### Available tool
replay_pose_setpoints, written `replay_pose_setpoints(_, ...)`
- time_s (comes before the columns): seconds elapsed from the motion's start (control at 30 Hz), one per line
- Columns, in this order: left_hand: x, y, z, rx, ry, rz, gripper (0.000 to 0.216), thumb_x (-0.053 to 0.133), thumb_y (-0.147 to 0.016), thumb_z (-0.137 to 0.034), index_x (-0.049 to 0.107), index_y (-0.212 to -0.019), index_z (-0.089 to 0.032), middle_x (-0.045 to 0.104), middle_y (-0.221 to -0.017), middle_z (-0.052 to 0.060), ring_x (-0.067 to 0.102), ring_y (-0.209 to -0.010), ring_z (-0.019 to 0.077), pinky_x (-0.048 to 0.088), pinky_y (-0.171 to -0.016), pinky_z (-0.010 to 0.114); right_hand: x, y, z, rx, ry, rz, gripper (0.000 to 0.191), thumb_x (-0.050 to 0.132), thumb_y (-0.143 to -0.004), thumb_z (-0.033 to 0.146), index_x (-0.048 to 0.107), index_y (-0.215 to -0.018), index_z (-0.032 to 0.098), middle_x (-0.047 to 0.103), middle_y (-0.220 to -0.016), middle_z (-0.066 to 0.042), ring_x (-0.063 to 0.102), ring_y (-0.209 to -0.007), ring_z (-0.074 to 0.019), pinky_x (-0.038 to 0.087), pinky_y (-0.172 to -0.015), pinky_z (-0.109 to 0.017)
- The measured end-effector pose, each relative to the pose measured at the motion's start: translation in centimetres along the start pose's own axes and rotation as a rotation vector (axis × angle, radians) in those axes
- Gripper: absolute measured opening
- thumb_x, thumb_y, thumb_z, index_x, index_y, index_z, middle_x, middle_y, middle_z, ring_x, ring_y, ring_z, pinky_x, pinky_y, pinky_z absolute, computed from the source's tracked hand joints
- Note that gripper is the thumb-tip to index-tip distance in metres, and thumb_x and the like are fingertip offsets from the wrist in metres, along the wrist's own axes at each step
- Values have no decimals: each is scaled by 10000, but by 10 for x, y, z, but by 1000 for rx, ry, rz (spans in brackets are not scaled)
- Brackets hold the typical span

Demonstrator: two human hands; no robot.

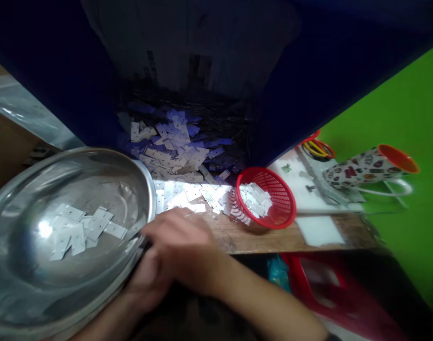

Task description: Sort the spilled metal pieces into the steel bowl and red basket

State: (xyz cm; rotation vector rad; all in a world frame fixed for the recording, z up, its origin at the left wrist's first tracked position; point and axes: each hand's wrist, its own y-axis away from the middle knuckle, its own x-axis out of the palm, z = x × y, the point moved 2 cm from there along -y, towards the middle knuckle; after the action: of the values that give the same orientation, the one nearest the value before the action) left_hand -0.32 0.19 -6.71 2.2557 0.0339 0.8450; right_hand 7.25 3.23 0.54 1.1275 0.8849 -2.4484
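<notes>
My right hand (182, 246) lies over my left hand (148, 282) at the near rim of a big steel bowl (21, 199). Both are blurred by motion and their fingers are curled together, so what they hold is hidden. Several flat metal plates (83, 229) lie inside the bowl. A large heap of the same plates (177, 161) covers the wooden table beyond my hands. A small red basket (282, 189) with several plates in it stands just right of the heap.
A patterned mug with an orange inside (368, 168) lies on its side at the right, on white sheets (319, 189). Coloured rubber bands (319, 148) lie behind it. A dark blue wall backs the heap. A red stool (330, 289) stands below the table edge.
</notes>
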Motion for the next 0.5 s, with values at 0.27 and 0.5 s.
replay_pose_setpoints(0.27, -9, 9, -12, -179, 64, 101, 303, 496, -893, -264, 549, -1160, -129, 655, -968, 107, 625, -796, 214, 518, -755, 373, 13, 34, -76, 650, 122, 147, 160, 595, -843, 233, 595, -992, 173, 610, -993, -84, 591, -870, -220, 445, -736, -325)
replay_pose_setpoints(0.5, -6, 5, -14, -169, 75, 90, 319, 473, -907, -268, 537, -1186, -127, 658, -1095, 140, 636, -939, 247, 512, -800, 381, 18, 39, -83, 781, -159, -29, 35, 591, -788, 181, 565, -779, 201, 594, -721, 10, 551, -664, -150, 396, -621, -269)
